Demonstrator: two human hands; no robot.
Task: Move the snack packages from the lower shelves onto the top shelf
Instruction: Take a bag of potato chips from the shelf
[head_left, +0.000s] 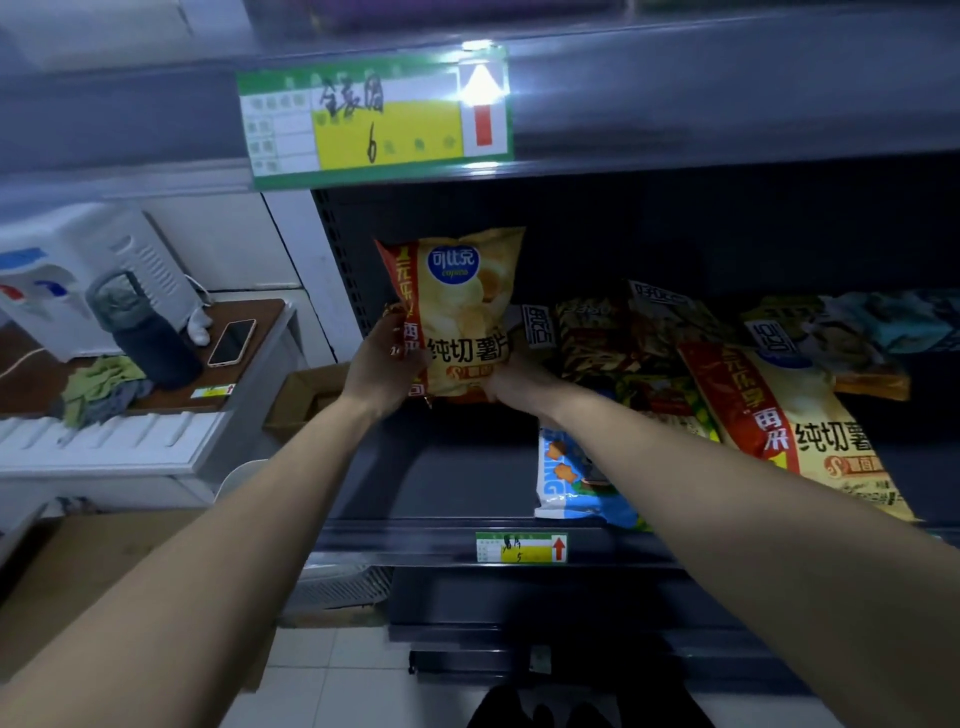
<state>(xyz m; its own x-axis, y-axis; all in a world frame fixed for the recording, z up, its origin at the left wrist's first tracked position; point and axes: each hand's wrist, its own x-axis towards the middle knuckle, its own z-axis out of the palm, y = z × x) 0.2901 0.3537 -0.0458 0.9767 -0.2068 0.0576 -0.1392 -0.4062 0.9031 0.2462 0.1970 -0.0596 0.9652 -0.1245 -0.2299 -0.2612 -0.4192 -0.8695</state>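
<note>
Snack bag of yellow potato chips held upright by both hands in front of the middle shelf.

Head view: the left hand closes its grip on the bag's lower left edge, the right hand on its lower right corner; the bag has a blue round logo and a red side stripe. On the lower shelf lie more packages: a matching chip bag, a blue-and-white pack, dark patterned packs. A green price tag hangs on the top shelf edge. To the left, a desk carries a phone.
</note>
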